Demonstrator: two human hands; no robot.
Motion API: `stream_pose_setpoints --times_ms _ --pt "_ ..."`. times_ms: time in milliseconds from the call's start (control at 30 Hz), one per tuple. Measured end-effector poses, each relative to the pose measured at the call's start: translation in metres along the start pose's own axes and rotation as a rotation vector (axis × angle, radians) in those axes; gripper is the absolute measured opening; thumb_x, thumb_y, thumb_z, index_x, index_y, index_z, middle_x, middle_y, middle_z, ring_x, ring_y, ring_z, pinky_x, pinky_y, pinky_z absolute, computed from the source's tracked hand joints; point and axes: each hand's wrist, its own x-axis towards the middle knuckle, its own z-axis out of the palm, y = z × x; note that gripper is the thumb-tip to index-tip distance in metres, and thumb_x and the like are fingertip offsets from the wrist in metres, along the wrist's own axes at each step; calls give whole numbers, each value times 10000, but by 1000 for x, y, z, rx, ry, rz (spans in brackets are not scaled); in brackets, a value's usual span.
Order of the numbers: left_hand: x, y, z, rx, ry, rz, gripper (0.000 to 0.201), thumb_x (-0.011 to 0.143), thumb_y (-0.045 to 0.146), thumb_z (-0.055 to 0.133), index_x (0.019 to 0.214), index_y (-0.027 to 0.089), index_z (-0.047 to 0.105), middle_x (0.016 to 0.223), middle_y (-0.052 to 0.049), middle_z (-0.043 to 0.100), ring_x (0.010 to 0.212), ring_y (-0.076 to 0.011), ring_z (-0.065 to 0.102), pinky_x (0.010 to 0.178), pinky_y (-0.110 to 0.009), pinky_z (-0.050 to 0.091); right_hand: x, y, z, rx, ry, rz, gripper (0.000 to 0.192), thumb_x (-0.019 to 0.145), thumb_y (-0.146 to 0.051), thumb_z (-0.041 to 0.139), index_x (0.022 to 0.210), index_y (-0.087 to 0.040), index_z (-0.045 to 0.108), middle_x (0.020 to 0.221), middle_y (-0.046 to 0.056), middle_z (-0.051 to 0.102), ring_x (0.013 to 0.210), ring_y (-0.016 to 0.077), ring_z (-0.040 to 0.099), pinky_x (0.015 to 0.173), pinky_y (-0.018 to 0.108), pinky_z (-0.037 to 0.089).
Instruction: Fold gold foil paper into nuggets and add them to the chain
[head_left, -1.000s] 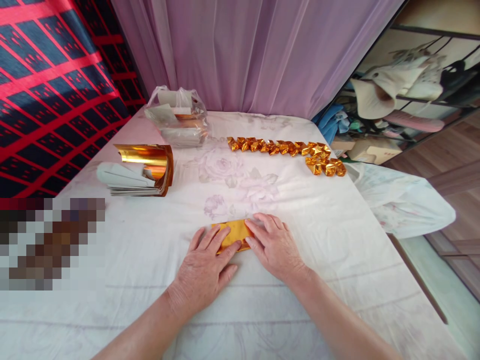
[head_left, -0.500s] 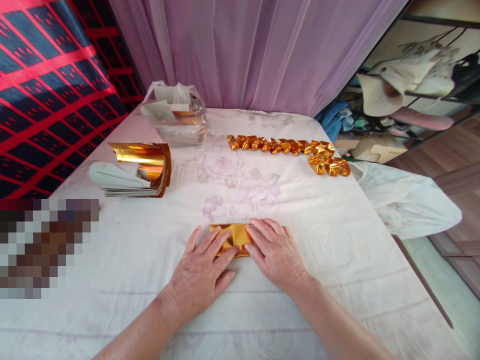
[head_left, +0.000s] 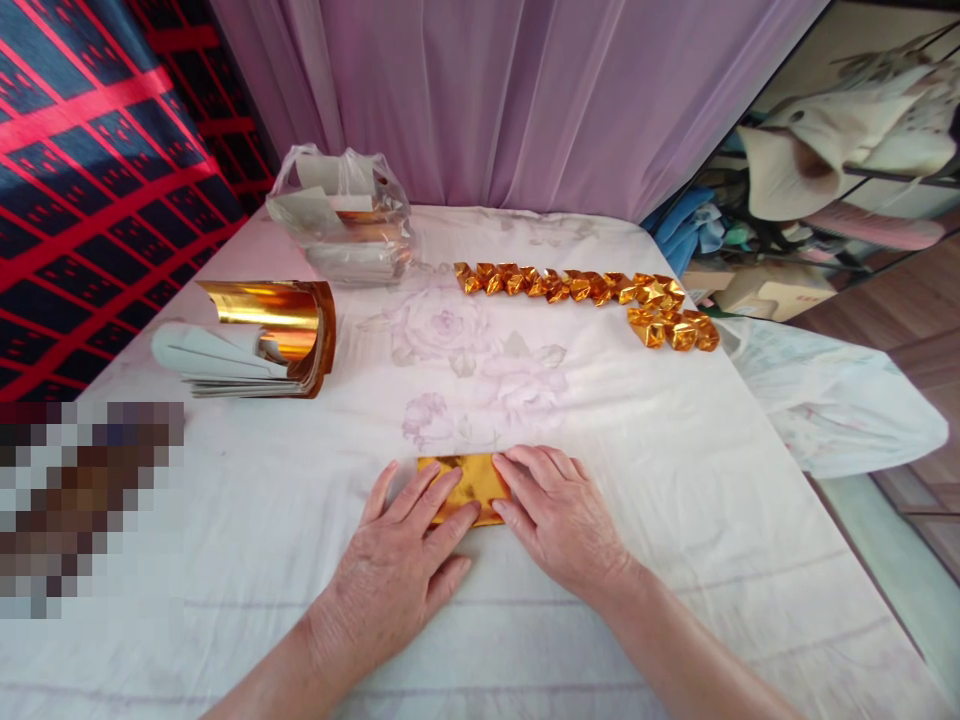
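Observation:
A folded sheet of gold foil paper (head_left: 472, 482) lies flat on the cloth-covered table in front of me. My left hand (head_left: 409, 545) rests on its left part with fingers spread, the fingertips pressing on the foil. Over the right end lies my right hand (head_left: 559, 515), its fingers stretched out and touching the edge there. Neither hand grips the paper. Parts of the foil's left and right ends are hidden under my fingers.
A curved stack of gold foil sheets (head_left: 319, 340) sits at the left. Behind it stands a clear plastic bag (head_left: 337, 225) of more sheets. Several folded gold foil pieces (head_left: 577, 287) form a row at the back right. A white plastic bag (head_left: 847, 400) hangs by the right table edge.
The foil looks flatter and shows more of its face between my hands. Both hands stay on it with little movement. The view has shifted slightly.

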Motion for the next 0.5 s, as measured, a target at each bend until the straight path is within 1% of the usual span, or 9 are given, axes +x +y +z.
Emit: stream_pose_setpoints --times_ms 133,333,500 --pt "-1 0 1 6 6 9 378 945 482 539 1249 284 646 1388 -77 596 1313 -275 500 1190 -517 189 0 -2 -1 -7 -5 5 342 941 -339 575 1240 -185 642 1174 99 664 1031 247 573 835 377 444" --pt "1 -2 -3 28 -27 46 377 945 444 542 1261 266 646 1380 -91 591 1316 -283 493 1139 -504 330 0 -1 -1 50 -39 45 368 938 -353 562 1256 -181 624 1198 115 647 1056 268 574 848 406 465" --pt "2 -3 -4 24 -43 49 385 939 433 550 1276 267 636 1379 -91 593 1319 -287 493 1136 -516 342 7 5 2 164 -14 122 311 936 -282 535 1223 -213 634 1152 108 643 1042 257 584 886 408 492"
